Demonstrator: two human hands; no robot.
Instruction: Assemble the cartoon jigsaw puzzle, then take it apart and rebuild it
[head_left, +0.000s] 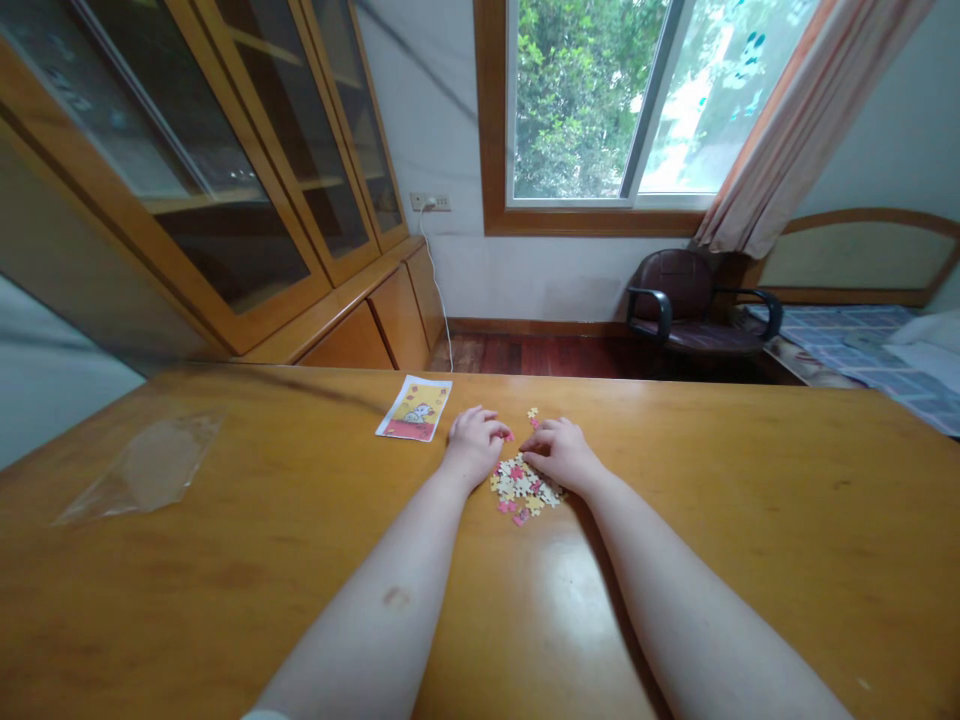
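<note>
Can see small white, yellow and pink jigsaw pieces [517, 489] heaped on glossy orange-brown wooden table [787, 520], pointing every way with mixed long axes, near half-curled left hand [477, 438] and right hand [562, 455]; cannot tell either hold.

Home room with a bed [851, 328]

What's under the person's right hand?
The wooden table is under it. Jigsaw pieces show right beside the right hand, on its thumb side. The hand covers the spot beneath, so I can't tell whether more pieces are there.
</note>
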